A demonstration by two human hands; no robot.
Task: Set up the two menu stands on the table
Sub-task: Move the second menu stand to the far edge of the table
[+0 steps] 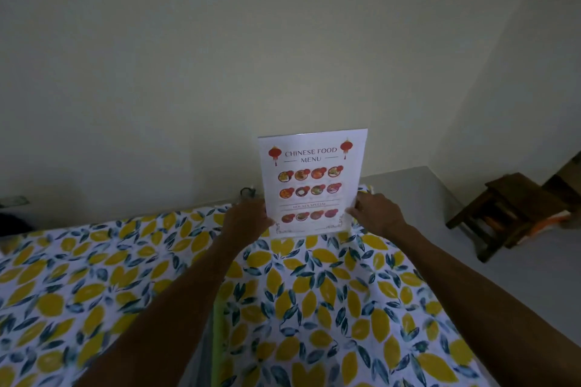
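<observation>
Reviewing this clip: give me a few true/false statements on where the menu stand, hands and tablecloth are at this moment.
1. The upright white Chinese food menu stand is held at both side edges. True.
2. Only the left hand touches it. False: the right hand grips its other edge.
3. The table's cloth is a yellow lemon and dark leaf print. True.
4. The menu lies flat on the cloth. False: it stands upright near the far table edge.
5. A second menu stand is beside it. False: none is visible.

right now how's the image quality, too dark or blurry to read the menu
Head view: the room is dim, with corners darkening and wide-angle bending at the edges. The menu stand, held by the left hand and right hand, is sharp enough to read its "Chinese Food Menu" heading; smaller print is illegible. The lemon tablecloth blurs at lower left.
</observation>
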